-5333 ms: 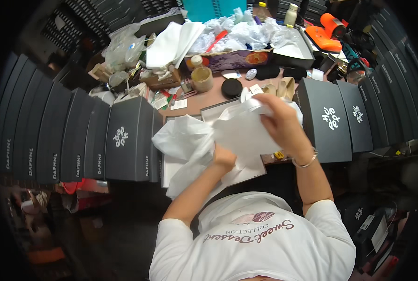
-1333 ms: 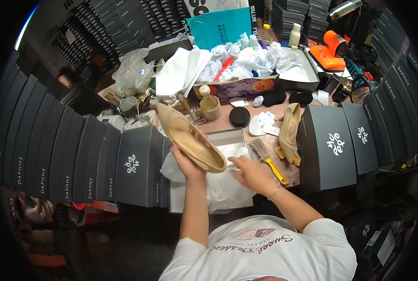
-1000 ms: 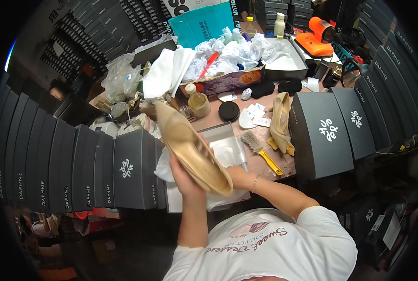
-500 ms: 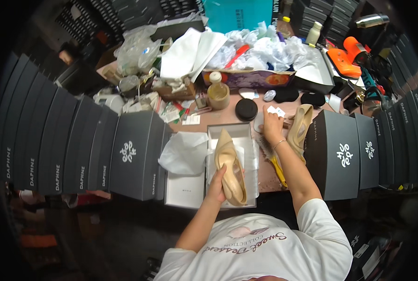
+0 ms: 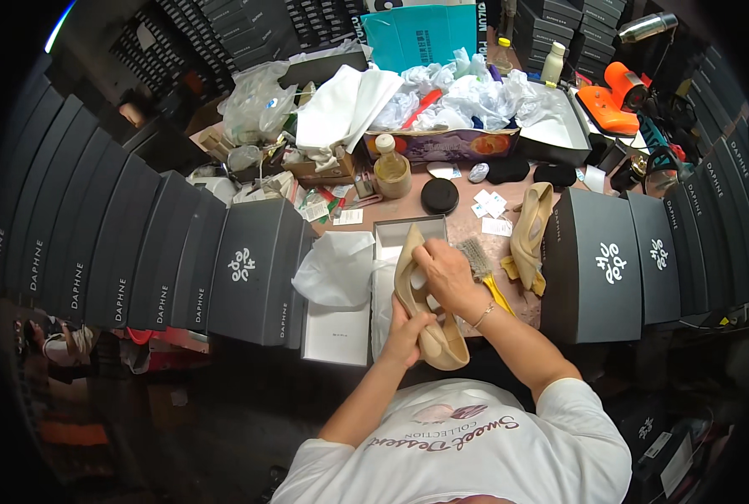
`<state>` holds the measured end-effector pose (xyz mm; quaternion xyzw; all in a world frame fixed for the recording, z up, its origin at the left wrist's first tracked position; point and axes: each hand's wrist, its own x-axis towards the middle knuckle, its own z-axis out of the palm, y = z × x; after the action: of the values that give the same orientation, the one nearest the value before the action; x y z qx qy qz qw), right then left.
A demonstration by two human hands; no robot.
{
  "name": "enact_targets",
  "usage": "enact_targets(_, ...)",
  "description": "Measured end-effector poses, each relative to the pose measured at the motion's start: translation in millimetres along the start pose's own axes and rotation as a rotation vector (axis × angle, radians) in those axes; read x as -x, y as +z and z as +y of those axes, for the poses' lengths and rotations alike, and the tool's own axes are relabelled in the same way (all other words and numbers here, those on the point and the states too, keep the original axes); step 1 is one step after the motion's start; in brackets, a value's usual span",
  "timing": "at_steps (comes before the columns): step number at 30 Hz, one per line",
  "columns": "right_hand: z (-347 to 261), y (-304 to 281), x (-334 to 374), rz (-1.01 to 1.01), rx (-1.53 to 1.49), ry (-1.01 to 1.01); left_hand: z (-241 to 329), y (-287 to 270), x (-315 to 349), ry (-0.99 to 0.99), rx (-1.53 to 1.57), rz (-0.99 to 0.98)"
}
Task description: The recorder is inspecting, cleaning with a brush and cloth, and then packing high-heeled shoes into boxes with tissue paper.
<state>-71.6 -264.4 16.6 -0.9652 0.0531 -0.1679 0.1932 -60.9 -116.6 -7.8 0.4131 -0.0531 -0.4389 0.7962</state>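
Note:
A beige pointed high-heeled shoe is tilted over the open shoe box, toe pointing away from me. My left hand grips it by the side near the middle. My right hand reaches into the shoe's opening with fingers bent together; a bit of white shows there, but what they hold is hidden. White tissue paper lies over the shallow white tray on the left. To the right are the matching shoe, a brush with a yellow handle and small white cards.
Dark grey shoe boxes line the left side, and more boxes stand on the right. Farther back are a round black tin, a bottle of yellowish liquid, a carton heaped with crumpled paper and an orange device.
My right hand has moved from the white cards back to the shoe, its fingers now in the opening. The shoe has tilted and shifted slightly right in my left hand.

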Motion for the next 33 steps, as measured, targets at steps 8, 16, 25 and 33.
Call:
enact_targets(8, -4, 3, 14, 0.071, 0.143, -0.062, -3, -3, 12, -0.097, 0.037, 0.002)
enact_targets(16, 23, 17, -8, -0.126, 0.070, -0.096, -25, -6, -5, -0.080, 0.045, 0.094)
enact_targets(25, 251, 33, -102, -0.091, 0.600, 0.181, -16, -28, -35, -0.203, 0.170, 0.045)
enact_targets(33, 191, 19, -79, -0.057, -0.540, 0.321, -12, -36, -46, -0.153, 0.149, 0.072)
